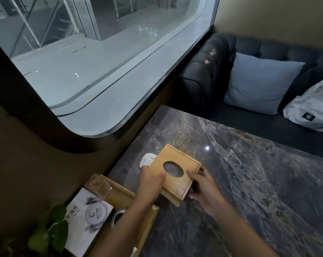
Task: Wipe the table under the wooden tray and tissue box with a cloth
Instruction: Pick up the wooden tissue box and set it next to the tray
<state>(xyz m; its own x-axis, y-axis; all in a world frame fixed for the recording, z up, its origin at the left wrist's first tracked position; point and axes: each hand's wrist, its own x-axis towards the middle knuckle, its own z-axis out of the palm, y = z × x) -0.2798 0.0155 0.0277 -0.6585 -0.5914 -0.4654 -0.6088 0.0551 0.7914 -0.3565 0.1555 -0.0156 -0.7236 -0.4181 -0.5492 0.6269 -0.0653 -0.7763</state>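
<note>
A wooden tissue box [177,164] with an oval opening in its lid sits near the left edge of the dark marble table [249,182]. My left hand [150,182] grips its near left side, thumb on the lid. My right hand [203,184] holds its right side, fingers curled around the edge. The wooden tray [147,221] lies at the near left of the table, partly under my left forearm. A white object [145,160] shows just behind the box; I cannot tell whether it is the cloth.
In the tray are a clear plastic container [97,186], a white printed packet [86,217] and a small cup [118,217]. A green plant [49,232] stands at the near left. A dark sofa [268,115] with a blue cushion [258,82] and a white bag [312,106] lies beyond the table.
</note>
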